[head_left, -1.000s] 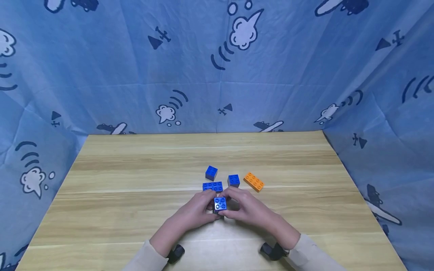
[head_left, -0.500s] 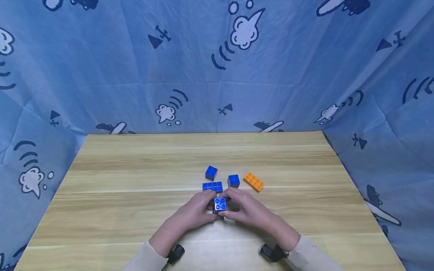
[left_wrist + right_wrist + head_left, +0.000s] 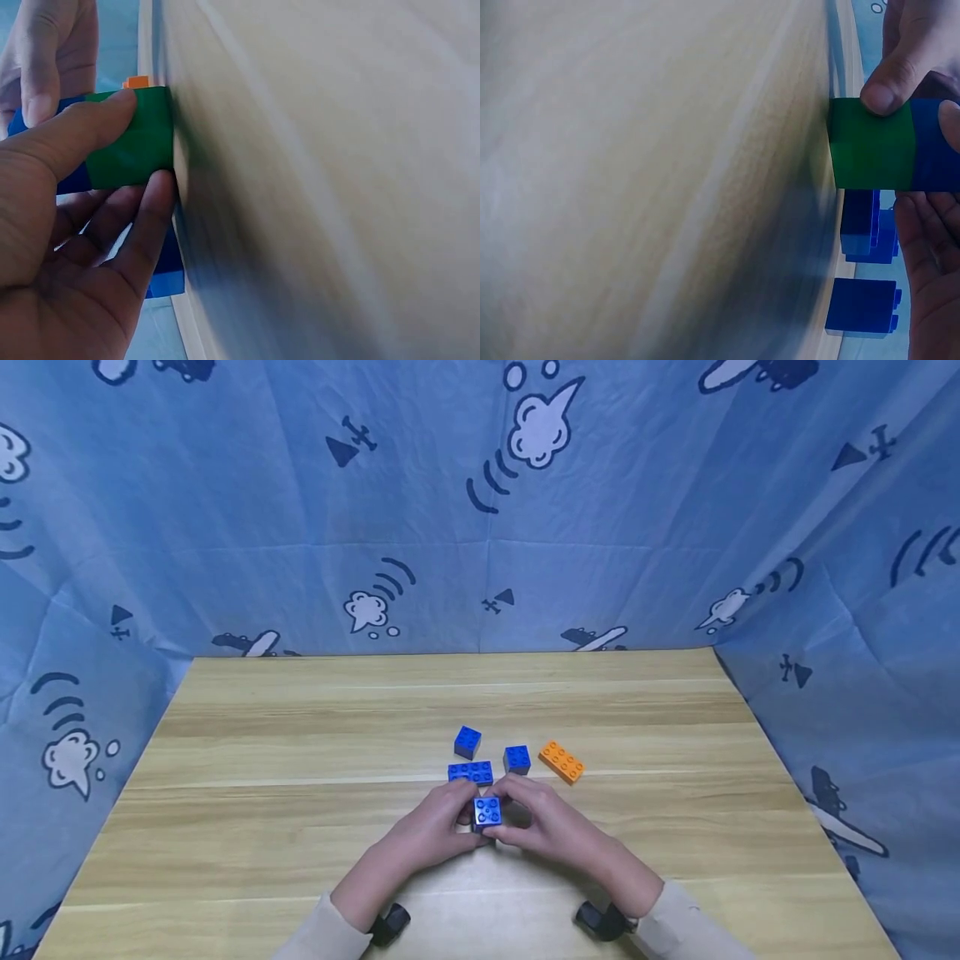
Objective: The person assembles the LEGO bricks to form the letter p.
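From the head, we see the left hand (image 3: 431, 827) and right hand (image 3: 546, 818) meeting around a blue block (image 3: 487, 811) near the worktop (image 3: 300, 735); just beyond lie a long blue brick (image 3: 470, 772), two small blue bricks (image 3: 517, 759) and an orange brick (image 3: 561, 762). At the left wrist, we see the left grip pinching a green block (image 3: 131, 146) below the blue one, its base apparently on the worktop. At the right wrist, we see the right grip, partly cropped, pinching the blue block.
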### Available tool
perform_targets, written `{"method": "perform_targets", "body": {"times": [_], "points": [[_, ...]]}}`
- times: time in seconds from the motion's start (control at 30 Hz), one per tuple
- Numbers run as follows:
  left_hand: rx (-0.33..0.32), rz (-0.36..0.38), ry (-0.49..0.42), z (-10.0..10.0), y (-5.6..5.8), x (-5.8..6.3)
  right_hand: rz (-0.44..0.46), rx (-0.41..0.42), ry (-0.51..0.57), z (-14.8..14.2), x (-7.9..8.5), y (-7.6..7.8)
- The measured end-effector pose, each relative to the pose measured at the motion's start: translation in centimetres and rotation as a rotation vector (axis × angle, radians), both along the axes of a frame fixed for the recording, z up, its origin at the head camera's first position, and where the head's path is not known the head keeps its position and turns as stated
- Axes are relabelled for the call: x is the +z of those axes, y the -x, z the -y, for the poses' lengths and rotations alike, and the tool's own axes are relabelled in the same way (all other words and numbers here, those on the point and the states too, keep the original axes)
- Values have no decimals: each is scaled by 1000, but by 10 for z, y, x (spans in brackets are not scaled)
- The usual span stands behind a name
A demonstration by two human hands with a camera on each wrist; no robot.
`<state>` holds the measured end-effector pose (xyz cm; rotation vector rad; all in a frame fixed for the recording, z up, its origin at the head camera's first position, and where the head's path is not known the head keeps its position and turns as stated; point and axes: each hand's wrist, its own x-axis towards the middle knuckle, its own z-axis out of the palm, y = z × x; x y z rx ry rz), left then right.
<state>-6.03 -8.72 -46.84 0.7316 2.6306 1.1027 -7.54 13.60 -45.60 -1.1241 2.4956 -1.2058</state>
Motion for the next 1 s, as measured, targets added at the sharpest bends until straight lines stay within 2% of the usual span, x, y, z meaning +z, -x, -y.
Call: {"method": "perform_targets", "body": {"times": [0.2,0.5,1.0], "points": [[23,-22,9,1,-4,0,3,2,5,0,0,0],[60,-43,-68,2,-10,5,30,-15,14,0,-1,1],[44,-50,-86,4,-8,4,32,-31,11,0,0,0]]}}
